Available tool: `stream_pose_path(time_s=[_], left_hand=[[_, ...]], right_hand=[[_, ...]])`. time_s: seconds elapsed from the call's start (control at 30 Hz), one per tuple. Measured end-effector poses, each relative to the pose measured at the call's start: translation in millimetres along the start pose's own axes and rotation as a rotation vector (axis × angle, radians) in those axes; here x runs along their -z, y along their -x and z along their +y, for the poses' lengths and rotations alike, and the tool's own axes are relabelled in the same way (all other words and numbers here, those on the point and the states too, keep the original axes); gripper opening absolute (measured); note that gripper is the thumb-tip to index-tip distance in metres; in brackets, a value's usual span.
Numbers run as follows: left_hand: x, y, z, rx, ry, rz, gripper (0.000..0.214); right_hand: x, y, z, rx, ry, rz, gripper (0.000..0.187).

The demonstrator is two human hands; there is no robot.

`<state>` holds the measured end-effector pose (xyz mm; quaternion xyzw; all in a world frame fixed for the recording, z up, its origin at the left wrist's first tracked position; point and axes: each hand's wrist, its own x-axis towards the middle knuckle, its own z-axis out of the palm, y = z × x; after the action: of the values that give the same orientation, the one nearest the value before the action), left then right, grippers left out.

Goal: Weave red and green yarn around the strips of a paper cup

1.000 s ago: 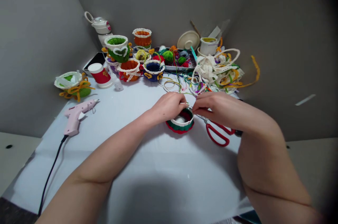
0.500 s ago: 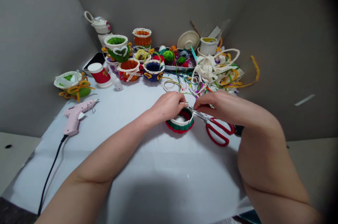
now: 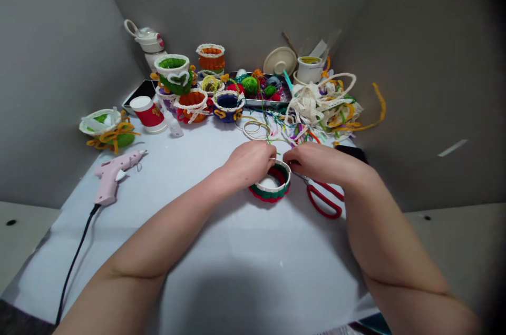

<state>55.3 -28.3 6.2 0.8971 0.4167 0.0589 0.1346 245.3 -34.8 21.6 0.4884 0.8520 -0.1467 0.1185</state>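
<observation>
Far left: a green basket with an orange bow (image 3: 113, 129) beside a red-and-white cup (image 3: 148, 115), both at the back edge of the white-covered table (image 3: 197, 177).

Glue gun: a pink hot-glue gun (image 3: 113, 177) lying on its side, black cord (image 3: 75, 256) trailing toward the near edge; well apart from both hands.

Back row: a green basket with a white heart (image 3: 174, 74), an orange basket (image 3: 192, 106) and a blue basket (image 3: 228, 106), standing upright and grouped together.

Left hand: the left hand (image 3: 249, 164) over the near-left rim of the work piece; fingers bent downward, touching the rim. Any grip on a thin strand cannot be told.

Work piece: a round green-and-red basket (image 3: 281, 187) upright on the table between the hands, a white ball (image 3: 268, 183) inside.

Right hand: the right hand (image 3: 320, 162) at the far-right rim; fingertips close to the left hand's. Grip cannot be told.

Scissors: red-handled scissors (image 3: 322, 203) lying just right of the basket, not held.

Far right: a tangled heap of lace and pipe cleaners (image 3: 324, 106) behind the right hand.
</observation>
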Motion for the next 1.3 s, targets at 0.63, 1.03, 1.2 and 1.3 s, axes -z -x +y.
stream_pose_path(time_s=[0.63, 1.03, 1.2, 1.3], left_hand=[[-11.6, -5, -11, -0.058, 0.279, 0.062, 0.014], [-10.4, -7, -4, -0.021, 0.314, 0.067, 0.014], [-11.8, -8, -4, -0.003, 0.28, 0.073, 0.017], [-11.5, -8, -4, -0.003, 0.279, 0.075, 0.019]], right_hand=[[-7, -11, 2, 0.014, -0.021, 0.079, 0.025], [3, 1, 5, 0.051, -0.062, 0.051, 0.023], [16, 20, 5, 0.085, -0.121, 0.123, 0.021], [16, 19, 0, 0.086, -0.126, 0.198, 0.024]])
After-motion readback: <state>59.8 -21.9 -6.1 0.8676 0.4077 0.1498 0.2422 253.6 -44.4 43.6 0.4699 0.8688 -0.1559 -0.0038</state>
